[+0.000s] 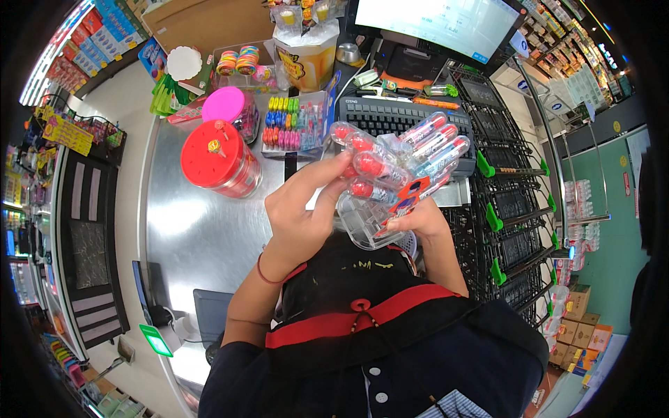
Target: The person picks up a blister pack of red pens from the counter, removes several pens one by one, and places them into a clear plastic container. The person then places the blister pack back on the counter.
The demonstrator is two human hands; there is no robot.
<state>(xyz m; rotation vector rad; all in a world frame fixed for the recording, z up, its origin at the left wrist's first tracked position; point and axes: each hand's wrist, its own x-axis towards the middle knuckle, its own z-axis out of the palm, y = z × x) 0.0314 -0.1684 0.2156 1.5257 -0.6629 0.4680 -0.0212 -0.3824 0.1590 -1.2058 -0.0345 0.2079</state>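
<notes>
My right hand [426, 223] grips a clear plastic display holder [368, 224] with a red printed card on its side. Several clear candy tubes [438, 151] with rounded ends and red contents fan out of its top. Thumb and fingertips of my left hand [303, 214] pinch a red-ended tube [351, 170] on the holder's left side; the fingers partly cover it. Behind them lies a black keyboard [397, 112]. Left of the keyboard, a display box of small coloured candies [292, 123] rests on the metal counter [209, 235].
A red-lidded jar [222, 162] and a pink-lidded jar [232, 109] stand on the counter's left. Behind are a beer-mug-printed tub [306, 57] and a monitor [439, 23]. To the right rise stacked black crates or baskets with green clips [502, 177]. A payment device [157, 340] sits lower left.
</notes>
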